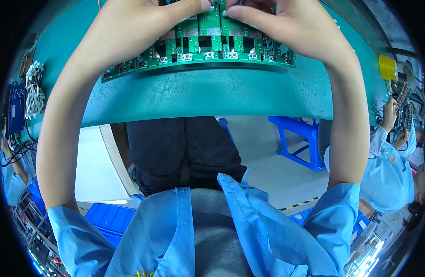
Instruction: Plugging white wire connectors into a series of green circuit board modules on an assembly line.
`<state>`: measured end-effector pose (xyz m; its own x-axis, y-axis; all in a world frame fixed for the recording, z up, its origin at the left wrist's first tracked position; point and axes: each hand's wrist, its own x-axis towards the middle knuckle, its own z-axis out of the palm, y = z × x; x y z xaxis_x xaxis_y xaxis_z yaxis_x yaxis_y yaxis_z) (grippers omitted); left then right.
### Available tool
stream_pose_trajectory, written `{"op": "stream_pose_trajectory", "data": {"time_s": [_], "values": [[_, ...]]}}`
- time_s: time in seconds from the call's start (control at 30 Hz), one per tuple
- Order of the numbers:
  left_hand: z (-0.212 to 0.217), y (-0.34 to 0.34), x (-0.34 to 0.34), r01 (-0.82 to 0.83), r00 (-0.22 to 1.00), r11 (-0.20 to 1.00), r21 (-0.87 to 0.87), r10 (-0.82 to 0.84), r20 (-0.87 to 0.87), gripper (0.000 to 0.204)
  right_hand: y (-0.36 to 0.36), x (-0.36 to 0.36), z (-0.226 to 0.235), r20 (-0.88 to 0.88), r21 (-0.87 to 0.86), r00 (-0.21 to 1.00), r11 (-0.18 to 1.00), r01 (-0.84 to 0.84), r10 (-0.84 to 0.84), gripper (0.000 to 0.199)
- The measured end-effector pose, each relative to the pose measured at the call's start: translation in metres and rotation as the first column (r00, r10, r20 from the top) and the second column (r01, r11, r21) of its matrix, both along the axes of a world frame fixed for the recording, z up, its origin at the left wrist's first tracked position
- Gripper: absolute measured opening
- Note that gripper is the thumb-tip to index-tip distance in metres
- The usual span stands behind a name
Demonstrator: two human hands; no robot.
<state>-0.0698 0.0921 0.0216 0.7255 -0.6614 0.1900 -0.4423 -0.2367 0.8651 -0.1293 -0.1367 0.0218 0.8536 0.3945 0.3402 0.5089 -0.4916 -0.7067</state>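
Observation:
A panel of green circuit boards, joined side by side, lies on the teal work mat near the top edge. Small push buttons line its near edge. Over its left part reaches my left hand, its thumb bent inward to the middle boards. From the other side my right hand comes in, thumb tip beside a small white piece on the boards. Bits of purple, perhaps wire, show by both thumb tips. Both hands look closed in a pinch, but the upper edge cuts off most fingers, and what they hold is hidden.
White-plugged cables lie bundled at the left beside a blue box. A yellow roll stands at the right edge, near a co-worker's hands holding dark parts. Under the table are a blue stool and blue crates.

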Motion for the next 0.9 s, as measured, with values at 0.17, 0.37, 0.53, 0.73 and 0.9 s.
{"op": "stream_pose_trajectory", "data": {"time_s": [0.17,0.37,0.53,0.73,0.9], "values": [[0.005,-0.001,-0.005,0.078,0.997,0.997,0.02,-0.078,-0.002,0.008,0.002,-0.022,0.033,-0.482,0.041,0.855,0.969,0.243,-0.194,0.006],[0.0,-0.006,0.0,0.104,0.992,0.993,0.047,-0.107,0.068,0.008,-0.022,-0.038,0.017,-0.379,0.11,0.863,0.91,0.4,-0.334,0.006],[0.002,-0.006,-0.001,0.059,0.997,0.996,0.07,-0.063,0.051,0.009,-0.049,-0.071,0.02,-0.299,0.076,0.885,0.916,0.394,-0.356,0.009],[-0.004,-0.007,0.001,0.057,0.998,0.998,0.018,-0.057,0.008,0.008,-0.059,-0.106,0.009,-0.24,0.019,0.887,0.912,0.41,-0.394,0.012],[-0.005,-0.007,0.002,0.043,0.999,0.999,0.004,-0.043,-0.02,0.008,-0.064,-0.118,-0.005,-0.235,-0.137,0.889,0.919,0.369,-0.392,0.011]]}}
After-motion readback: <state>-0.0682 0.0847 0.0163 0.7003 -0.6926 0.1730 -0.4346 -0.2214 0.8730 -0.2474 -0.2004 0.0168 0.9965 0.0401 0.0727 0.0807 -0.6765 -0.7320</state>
